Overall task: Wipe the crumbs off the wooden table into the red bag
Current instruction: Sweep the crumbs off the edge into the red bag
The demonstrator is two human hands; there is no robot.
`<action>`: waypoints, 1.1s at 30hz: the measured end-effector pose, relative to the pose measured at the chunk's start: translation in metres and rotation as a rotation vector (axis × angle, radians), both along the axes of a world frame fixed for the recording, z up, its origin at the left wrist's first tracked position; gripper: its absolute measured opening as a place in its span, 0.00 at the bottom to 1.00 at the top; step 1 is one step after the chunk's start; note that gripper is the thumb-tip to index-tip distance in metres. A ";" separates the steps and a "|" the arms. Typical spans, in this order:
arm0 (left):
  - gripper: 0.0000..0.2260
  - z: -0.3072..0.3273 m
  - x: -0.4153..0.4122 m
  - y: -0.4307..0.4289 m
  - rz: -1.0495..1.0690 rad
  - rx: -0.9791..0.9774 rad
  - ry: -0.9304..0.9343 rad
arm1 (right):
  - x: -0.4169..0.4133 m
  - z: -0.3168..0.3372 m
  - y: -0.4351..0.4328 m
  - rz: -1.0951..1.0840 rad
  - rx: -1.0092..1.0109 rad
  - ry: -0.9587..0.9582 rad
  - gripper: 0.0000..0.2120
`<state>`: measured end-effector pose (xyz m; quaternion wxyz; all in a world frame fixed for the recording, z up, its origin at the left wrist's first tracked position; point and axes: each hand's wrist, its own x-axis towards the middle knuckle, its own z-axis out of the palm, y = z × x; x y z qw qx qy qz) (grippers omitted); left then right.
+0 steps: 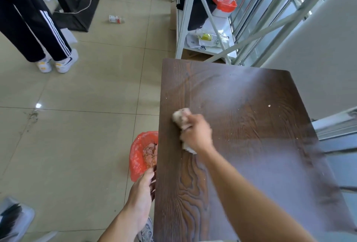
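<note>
Since the red bag (138,156) is thin floppy plastic, the left hand (142,189) pinches its rim at the surface (241,145) edge while the right hand (197,135) is closed round a soft wad of cloth (181,118).

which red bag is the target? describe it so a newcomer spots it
Start at the dark wooden table and go to its left edge. The red bag hangs there, held open by the left hand. The other red bag sits on the white shelf.
</note>
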<state>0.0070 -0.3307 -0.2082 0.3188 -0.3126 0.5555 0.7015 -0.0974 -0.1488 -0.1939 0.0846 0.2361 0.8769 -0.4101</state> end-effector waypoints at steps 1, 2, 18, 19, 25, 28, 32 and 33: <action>0.17 -0.002 0.000 0.001 0.008 -0.002 -0.010 | 0.005 0.001 -0.028 0.077 -0.057 -0.005 0.14; 0.17 -0.005 0.001 0.001 0.021 0.000 -0.021 | 0.008 0.000 -0.050 0.165 -0.106 -0.007 0.17; 0.18 -0.014 0.002 -0.003 0.097 0.144 -0.093 | 0.177 0.019 0.081 -0.422 0.099 -0.135 0.15; 0.18 -0.015 0.002 -0.003 0.100 0.150 -0.092 | 0.179 0.010 0.056 -0.422 0.135 -0.114 0.19; 0.16 -0.007 0.005 -0.011 0.118 0.189 -0.106 | 0.123 0.000 -0.058 -0.308 0.016 -0.050 0.28; 0.16 -0.007 0.009 -0.016 0.152 0.200 -0.116 | 0.075 0.005 -0.088 -0.162 0.020 -0.019 0.26; 0.17 -0.010 0.016 -0.021 0.180 0.206 -0.154 | 0.026 0.012 -0.104 -0.012 -0.040 0.007 0.24; 0.17 -0.008 0.017 -0.022 0.182 0.215 -0.156 | 0.018 0.014 -0.105 0.013 -0.054 0.012 0.23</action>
